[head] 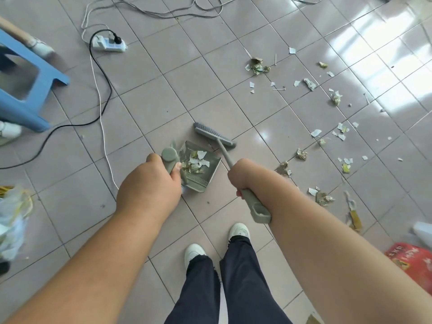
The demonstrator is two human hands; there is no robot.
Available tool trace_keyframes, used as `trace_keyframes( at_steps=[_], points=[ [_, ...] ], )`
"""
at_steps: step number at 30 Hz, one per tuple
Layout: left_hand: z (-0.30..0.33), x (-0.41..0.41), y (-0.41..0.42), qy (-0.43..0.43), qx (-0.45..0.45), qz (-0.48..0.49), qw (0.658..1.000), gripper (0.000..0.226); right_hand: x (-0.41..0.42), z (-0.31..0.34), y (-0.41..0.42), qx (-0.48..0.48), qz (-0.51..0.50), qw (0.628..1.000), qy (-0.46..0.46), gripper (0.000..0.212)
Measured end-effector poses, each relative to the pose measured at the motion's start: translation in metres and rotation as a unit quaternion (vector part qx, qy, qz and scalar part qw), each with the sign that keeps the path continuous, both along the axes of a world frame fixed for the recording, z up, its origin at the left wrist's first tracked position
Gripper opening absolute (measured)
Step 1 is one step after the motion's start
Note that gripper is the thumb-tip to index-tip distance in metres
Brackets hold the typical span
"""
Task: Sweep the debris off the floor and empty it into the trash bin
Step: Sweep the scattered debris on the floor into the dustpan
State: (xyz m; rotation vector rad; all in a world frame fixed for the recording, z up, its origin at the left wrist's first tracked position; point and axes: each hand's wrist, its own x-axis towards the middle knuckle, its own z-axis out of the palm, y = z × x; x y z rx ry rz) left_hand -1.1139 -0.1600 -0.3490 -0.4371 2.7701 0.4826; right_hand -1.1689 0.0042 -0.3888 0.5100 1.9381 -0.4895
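Left hand (149, 181) clamped on the handle of the grey-green plastic dustpan (198, 168), already part-filled. Just right, right hand (243, 175) wrapped round the grey long-handled broom (215, 135), head touching the dustpan's far lip. Farther right of the dustpan, scattered paper debris (327, 127) waiting, nearer the broom hand.

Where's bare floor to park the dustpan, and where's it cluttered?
Free: the tiles between the dustpan and the white cable, and the stretch beyond the broom head toward the power strip. Crowded: everything right of the broom, where paper scraps are strewn, and far left, around the blue stool and black cable.
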Motion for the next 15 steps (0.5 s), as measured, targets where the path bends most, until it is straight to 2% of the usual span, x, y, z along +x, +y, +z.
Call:
trace_keyframes(
  at_steps=[1, 5, 8, 15],
  points=[
    [-0.002, 0.0, 0.001, 0.002, -0.003, -0.005, 1.0, 0.031, 0.004, -0.002, 0.0, 0.01, 0.004, 1.0, -0.024, 0.015],
    [-0.005, -0.003, 0.0, 0.011, -0.011, -0.009, 1.0, 0.037, 0.003, 0.018, 0.022, 0.013, 0.001, 0.999, -0.046, 0.032],
    [-0.005, -0.002, -0.001, 0.013, -0.013, -0.01, 1.0, 0.037, 0.001, 0.031, 0.032, 0.015, -0.015, 0.999, -0.024, 0.025],
    [-0.007, -0.002, -0.002, 0.01, -0.018, -0.008, 1.0, 0.036, -0.006, 0.016, 0.003, 0.011, -0.001, 1.0, 0.024, 0.016]
  ],
)
